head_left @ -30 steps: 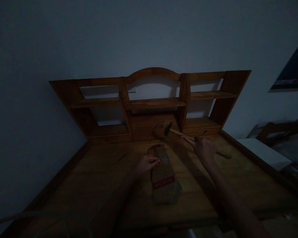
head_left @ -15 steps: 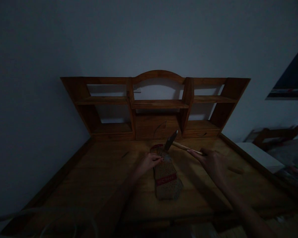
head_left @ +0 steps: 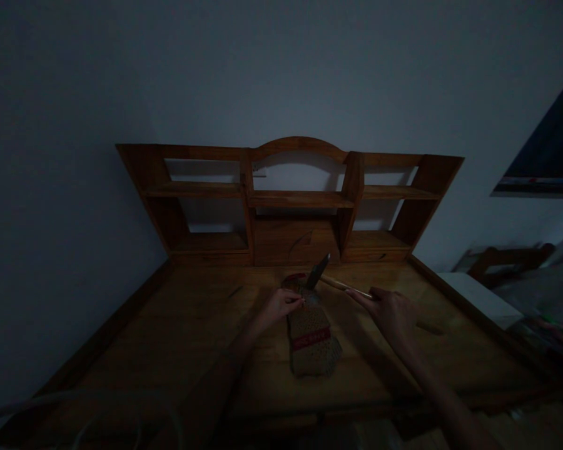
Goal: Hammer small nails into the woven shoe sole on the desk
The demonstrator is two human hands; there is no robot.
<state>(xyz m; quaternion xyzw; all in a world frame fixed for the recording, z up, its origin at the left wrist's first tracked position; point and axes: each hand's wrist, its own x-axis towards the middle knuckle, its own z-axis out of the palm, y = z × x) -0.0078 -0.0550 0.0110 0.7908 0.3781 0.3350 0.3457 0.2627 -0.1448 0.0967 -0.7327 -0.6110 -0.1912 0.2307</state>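
Compared with a second ago, the head of the hammer has been brought down and nearer: it was held up beyond the far end of the cloth, and now it is held over the cloth's far part, close to the left hand. By this, it is judged, hammer and fingertips are brought to work on the same spot. The left hand itself is kept at the same place on the cloth.

The left fingers are pinched together over the cloth's far half; whether anything small is held between them cannot be told (the light is very dim). To the right of the cloth, the handle is gripped by the closed fingers of the right hand, the thumb side being laid along the wood. The cloth is laid lengthwise on the tabletop, with the shelf placed beyond it.
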